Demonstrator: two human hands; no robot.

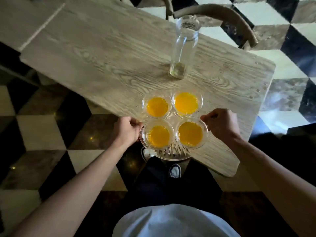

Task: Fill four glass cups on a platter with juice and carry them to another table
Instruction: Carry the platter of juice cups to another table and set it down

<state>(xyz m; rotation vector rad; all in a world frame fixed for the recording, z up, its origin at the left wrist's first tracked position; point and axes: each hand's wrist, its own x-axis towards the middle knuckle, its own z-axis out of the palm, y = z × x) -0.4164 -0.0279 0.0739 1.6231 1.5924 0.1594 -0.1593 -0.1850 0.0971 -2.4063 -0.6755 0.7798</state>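
Observation:
Several glass cups of orange juice stand on a clear cut-glass platter at the near edge of a wooden table: far left cup, far right cup, near left cup, near right cup. My left hand grips the platter's left rim with curled fingers. My right hand grips its right rim the same way. The platter's near part juts past the table edge, above my legs.
An empty clear glass bottle stands upright on the table behind the platter. A curved wooden chair back is at the far side. The floor is black, white and brown checkered tile. My shoes show below.

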